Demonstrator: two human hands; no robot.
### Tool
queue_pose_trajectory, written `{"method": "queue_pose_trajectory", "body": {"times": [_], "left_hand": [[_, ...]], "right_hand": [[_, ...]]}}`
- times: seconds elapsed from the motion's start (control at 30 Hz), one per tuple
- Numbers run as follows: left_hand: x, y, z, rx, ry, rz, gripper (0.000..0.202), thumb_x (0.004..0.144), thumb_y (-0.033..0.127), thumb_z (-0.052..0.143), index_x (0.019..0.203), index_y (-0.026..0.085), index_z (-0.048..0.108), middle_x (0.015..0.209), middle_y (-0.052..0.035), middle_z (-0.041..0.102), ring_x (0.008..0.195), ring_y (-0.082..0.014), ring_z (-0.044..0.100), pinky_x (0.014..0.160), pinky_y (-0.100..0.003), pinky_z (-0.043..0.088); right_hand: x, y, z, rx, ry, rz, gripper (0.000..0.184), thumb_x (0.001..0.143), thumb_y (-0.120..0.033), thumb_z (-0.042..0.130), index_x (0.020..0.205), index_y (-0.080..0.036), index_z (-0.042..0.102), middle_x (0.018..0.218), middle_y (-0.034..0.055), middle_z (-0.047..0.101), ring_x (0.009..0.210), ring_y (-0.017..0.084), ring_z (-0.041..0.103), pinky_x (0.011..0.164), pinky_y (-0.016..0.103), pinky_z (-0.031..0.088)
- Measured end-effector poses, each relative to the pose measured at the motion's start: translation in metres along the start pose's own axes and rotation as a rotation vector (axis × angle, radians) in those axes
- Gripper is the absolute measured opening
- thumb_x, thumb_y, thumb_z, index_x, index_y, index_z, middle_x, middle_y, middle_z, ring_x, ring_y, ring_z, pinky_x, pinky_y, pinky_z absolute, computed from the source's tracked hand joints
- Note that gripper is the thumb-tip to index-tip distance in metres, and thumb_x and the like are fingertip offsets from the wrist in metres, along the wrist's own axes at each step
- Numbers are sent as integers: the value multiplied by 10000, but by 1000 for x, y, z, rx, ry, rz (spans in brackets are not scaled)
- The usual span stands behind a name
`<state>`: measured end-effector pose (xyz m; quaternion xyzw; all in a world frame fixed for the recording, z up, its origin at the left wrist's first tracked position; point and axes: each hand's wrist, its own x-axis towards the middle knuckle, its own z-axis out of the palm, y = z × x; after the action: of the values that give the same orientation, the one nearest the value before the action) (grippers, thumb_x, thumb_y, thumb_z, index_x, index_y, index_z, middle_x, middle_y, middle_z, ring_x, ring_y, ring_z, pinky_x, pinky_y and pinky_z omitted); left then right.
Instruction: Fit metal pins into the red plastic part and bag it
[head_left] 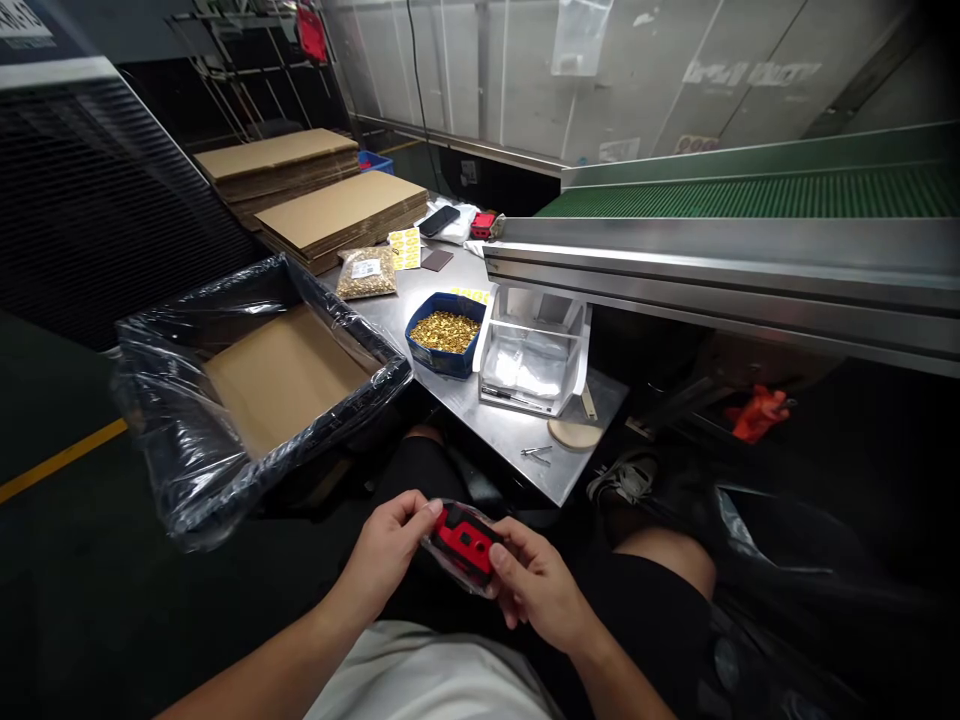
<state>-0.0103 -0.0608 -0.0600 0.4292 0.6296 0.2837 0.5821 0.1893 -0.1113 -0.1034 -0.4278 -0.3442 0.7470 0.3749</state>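
Above my lap, both hands hold a red and black plastic part [466, 540] wrapped in a clear bag. My left hand [394, 540] pinches its left end between thumb and fingers. At the right end, my right hand [536, 580] grips it with the thumb on top and the fingers partly hidden underneath. The part is tilted, its left end farther from me. Beyond it, on the metal table [495, 440], stand a blue bin [442, 360] of small brass-coloured pieces and a white bin [517, 390] with clear plastic bags inside.
A box lined with black plastic [187, 490] stands at left, cardboard [292, 375] on its floor. Behind are stacked cardboard sheets [341, 210], a bag of brass pieces [366, 272] and a phone [439, 220]. A green conveyor [750, 200] runs at right. Tweezers [536, 455] lie near the table's corner.
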Motion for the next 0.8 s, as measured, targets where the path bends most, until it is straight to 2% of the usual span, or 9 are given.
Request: {"method": "queue_pose_trajectory", "body": {"times": [0.1,0.2,0.27,0.37,0.47,0.57,0.63,0.73,0.8], "left_hand": [[-1,1,2,-8,-16,13,455,818,577,626,641,192,458,525,73,325,481,-91,220,433,-220,163],[-2,0,4,4,-29,50,425,842,554,608,654,199,473,518,69,325,476,-100,222,440,-232,179],[-3,2,4,25,-48,99,401,858,536,601,666,199,499,534,54,367,492,-111,274,465,-238,230],[-9,8,2,79,-81,196,377,876,494,605,657,195,536,632,6,472,598,-147,404,567,-254,336],[-20,10,-5,213,-140,366,325,900,394,612,647,199,552,697,-23,504,659,-170,453,624,-277,357],[-29,-1,-10,320,-263,586,291,897,323,628,639,202,567,662,-37,514,627,-178,464,604,-299,345],[-30,-13,-9,139,-201,506,364,863,406,676,589,195,564,621,-37,504,607,-176,457,595,-299,348],[-20,-23,0,-246,3,139,468,847,625,609,654,199,618,598,-15,492,540,-150,428,528,-270,349],[-11,-20,8,-430,-64,-84,573,861,725,476,802,193,679,632,-37,565,539,-173,502,526,-282,409]], "right_hand": [[0,-1,-1,24,-6,22,441,859,-581,617,1012,-169,582,611,-34,592,379,40,426,344,144,315],[0,-2,-2,-13,-36,-34,375,886,-540,607,968,-174,589,649,-43,567,426,30,408,390,150,296],[-1,-4,-3,-89,-49,-84,313,921,-492,579,942,-181,607,712,-38,554,491,34,405,442,165,303],[-3,-13,-3,-267,-10,-148,209,941,-406,575,966,-211,644,846,-15,590,679,83,494,616,207,413],[-3,-21,-4,-491,53,-220,143,944,-343,576,1001,-258,676,926,-2,610,833,133,542,769,258,439],[-2,-22,-7,-663,95,-290,163,952,-337,555,999,-280,700,870,6,558,773,138,536,711,262,427],[-2,-22,-7,-703,83,-365,169,949,-325,554,1016,-281,702,872,16,560,760,140,549,688,258,430],[-3,-28,1,-658,-15,-508,230,968,-267,508,1125,-303,671,948,31,648,839,156,611,757,263,461],[-4,-36,11,-603,-108,-544,282,979,-234,469,1175,-317,655,987,29,692,888,162,644,819,273,477]]}}
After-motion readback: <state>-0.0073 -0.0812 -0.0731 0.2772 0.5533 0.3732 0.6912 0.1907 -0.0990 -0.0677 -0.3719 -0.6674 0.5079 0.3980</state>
